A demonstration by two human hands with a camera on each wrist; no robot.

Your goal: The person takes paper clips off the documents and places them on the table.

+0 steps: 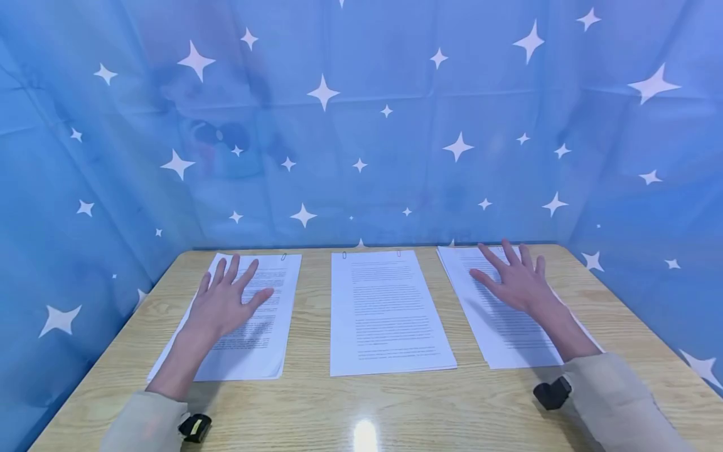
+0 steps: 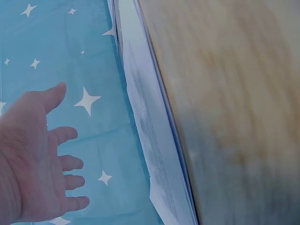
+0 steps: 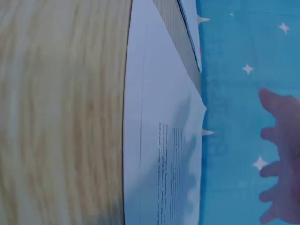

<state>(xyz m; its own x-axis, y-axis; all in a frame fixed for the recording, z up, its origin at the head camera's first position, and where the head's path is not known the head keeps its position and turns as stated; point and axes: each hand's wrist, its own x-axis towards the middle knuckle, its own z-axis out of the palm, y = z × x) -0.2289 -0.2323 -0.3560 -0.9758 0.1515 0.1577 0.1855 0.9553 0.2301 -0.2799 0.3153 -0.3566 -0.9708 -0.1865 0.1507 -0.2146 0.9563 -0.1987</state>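
Three stacks of printed paper lie side by side in the head view. Above the left stack point(image 1: 254, 351) hovers my left hand point(image 1: 223, 304), fingers spread, holding nothing. My right hand point(image 1: 521, 284) is likewise spread over the right stack point(image 1: 497, 333) and covers part of its text. Between them lies the middle stack point(image 1: 390, 307), untouched, with two paper clips at its top edge. One clip point(image 1: 284, 257) shows at the top of the left stack. Both wrist views show the left palm point(image 2: 33, 159) and right palm point(image 3: 288, 164) raised off the paper, shadows falling on the sheets.
The stacks rest on a light wood-grain table point(image 1: 305, 408) with rounded far corners. A blue curtain point(image 1: 384, 182) with white stars hangs behind and along both sides. Each sleeve cuff has a small black device, such as the left one point(image 1: 195, 428).
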